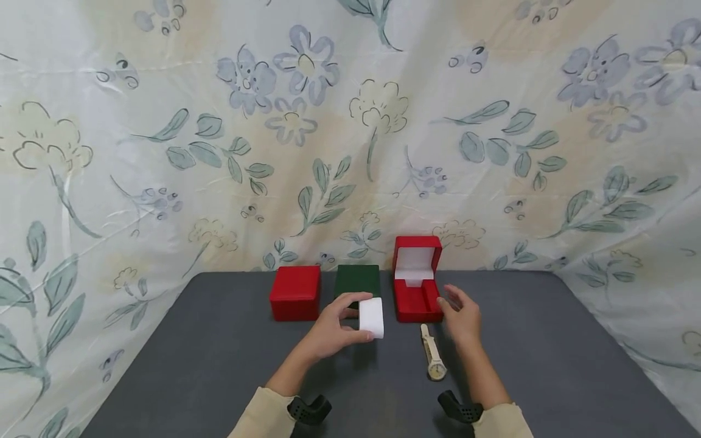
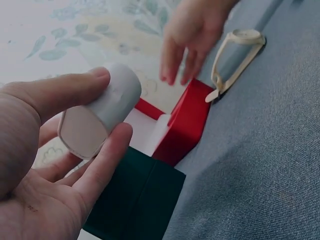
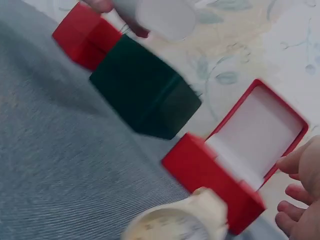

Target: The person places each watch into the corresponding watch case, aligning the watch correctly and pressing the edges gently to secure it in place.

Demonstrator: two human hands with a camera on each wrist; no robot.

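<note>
My left hand [image 1: 333, 327] holds a white watch cushion [image 1: 371, 317] between thumb and fingers, above the table in front of the green box. In the left wrist view the cushion [image 2: 117, 95] shows a rounded side and a flat end. To the right, a red watch box [image 1: 411, 305] stands with its lid up, showing a white lid lining. At the box's right side is my right hand [image 1: 463, 317], fingers loosely bent and holding nothing. A cream wristwatch [image 1: 434, 359] lies on the table just in front of that box, its strap fastened into a loop.
A dark green box [image 1: 357, 278] stands closed behind my left hand. Left of it is a closed red box [image 1: 296, 295]. All the boxes stand along the back of the dark grey table [image 1: 230, 365], against a flower-patterned cloth [image 1: 339, 152].
</note>
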